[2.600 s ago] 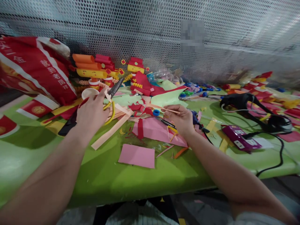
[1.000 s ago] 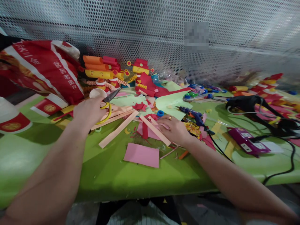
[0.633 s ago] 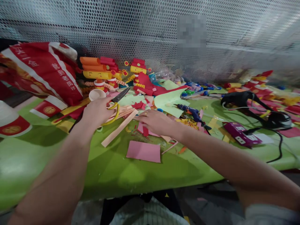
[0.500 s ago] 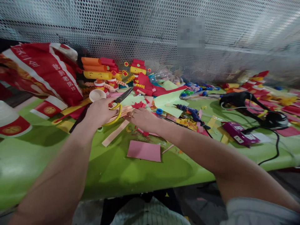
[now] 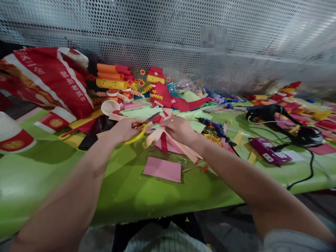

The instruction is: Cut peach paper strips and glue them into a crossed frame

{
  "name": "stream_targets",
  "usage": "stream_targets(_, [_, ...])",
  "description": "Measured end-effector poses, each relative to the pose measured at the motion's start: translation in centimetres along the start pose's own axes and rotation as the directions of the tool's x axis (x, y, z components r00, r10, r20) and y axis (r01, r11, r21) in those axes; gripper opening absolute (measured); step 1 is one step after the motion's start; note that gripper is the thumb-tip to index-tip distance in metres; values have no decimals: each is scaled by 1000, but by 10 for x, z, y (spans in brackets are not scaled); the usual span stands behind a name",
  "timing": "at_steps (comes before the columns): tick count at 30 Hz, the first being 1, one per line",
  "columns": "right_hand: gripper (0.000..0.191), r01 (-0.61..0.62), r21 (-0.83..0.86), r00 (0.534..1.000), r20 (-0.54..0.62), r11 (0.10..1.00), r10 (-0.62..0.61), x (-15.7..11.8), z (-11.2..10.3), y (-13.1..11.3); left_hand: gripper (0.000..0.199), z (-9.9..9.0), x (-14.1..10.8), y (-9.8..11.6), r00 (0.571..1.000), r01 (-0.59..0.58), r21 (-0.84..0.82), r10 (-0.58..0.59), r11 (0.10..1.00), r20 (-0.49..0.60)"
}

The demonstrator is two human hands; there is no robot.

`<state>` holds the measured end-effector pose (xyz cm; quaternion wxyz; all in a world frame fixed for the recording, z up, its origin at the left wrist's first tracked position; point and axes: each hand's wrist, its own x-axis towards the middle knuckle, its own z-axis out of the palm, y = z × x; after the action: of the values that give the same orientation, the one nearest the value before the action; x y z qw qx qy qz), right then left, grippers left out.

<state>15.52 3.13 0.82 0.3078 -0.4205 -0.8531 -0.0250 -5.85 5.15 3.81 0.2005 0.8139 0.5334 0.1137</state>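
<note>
My left hand (image 5: 123, 131) is closed around yellow-handled scissors (image 5: 137, 135), whose dark blade points up and to the right. Ends of peach paper strips stick out beside that hand. To its right, my right hand (image 5: 181, 130) pinches peach paper strips (image 5: 155, 135). They fan out beneath its fingers, and other strips trail toward the lower right. A red paper strip (image 5: 164, 142) hangs or lies just below the fingers; I cannot tell which. Nearer to me, a pink paper rectangle (image 5: 162, 169) rests flat on the green table (image 5: 126, 196).
Paper figures (image 5: 111, 84) stand behind my hands. At left are a red bag (image 5: 49, 80), paper cups (image 5: 55, 119) and a dark flat object (image 5: 91, 134). A blue glue gun (image 5: 211, 125), a purple power strip (image 5: 270, 151) and black cables lie at right.
My right hand has moved right and up, lifting peach strips from the pile. The left hand with the scissors has shifted slightly right, and the blade has tipped lower.
</note>
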Motion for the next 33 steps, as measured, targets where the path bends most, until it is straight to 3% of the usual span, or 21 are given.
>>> stream_targets(2, [15, -216, 322, 956, -122, 922, 266, -10, -6, 10, 45, 9, 0, 2, 1000, -3, 132, 6, 991, -26])
stream_targets(3, [13, -273, 496, 913, -138, 825, 385, -13, -6, 15, 45, 13, 0, 3, 999, 6, 180, 0, 984, -38])
stream_targets(5, [18, -325, 750, 833, -62, 576, 550, -19, -5, 22, 44, 22, -1, 4, 999, 29, 250, -17, 968, -49])
stream_targets(8, [32, -377, 882, 764, 124, 282, 633, -25, 0, 29, 45, 30, -1, 5, 997, 12, 328, 13, 945, -74])
stream_targets(10, [36, -400, 898, 750, 204, 185, 630, -27, 1, 30, 45, 32, 0, 7, 995, 6, 365, 32, 931, -99])
stream_targets(12, [38, -406, 902, 754, 239, 148, 612, -29, 0, 29, 42, 33, -2, 12, 987, 14, 364, 45, 931, -153])
stream_targets(14, [38, -409, 902, 767, 255, 141, 589, -30, -2, 25, 45, 35, -5, 21, 976, -17, 293, 80, 956, -205])
stream_targets(16, [38, -405, 904, 780, 264, 135, 567, -30, -5, 20, 45, 38, -10, 32, 979, -125, 90, 137, 988, -153])
stream_targets(20, [36, -369, 921, 808, 253, 123, 532, -31, -6, 8, 40, 48, -16, 48, 966, -251, -212, 259, 945, 13])
stream_targets(25, [36, -362, 920, 836, 248, 152, 489, -32, -5, 3, 24, 58, -14, 47, 975, -160, -447, 211, 880, 67])
stream_targets(27, [34, -404, 883, 834, 247, 241, 493, -32, -9, 7, 18, 59, -13, 46, 985, -108, -540, 165, 835, 58])
stream_targets(29, [28, -492, 755, 823, 242, 433, 514, -33, -16, 12, 15, 56, -13, 46, 991, -47, -632, 114, 774, 66])
stream_targets(31, [23, -577, 454, 813, 237, 679, 532, -34, -24, 15, 15, 52, -14, 46, 995, 15, -684, 54, 729, 80])
stream_targets(33, [24, -576, 95, 793, 304, 812, 527, -34, -31, 16, 16, 48, -13, 45, 998, 30, -701, 16, 712, 60])
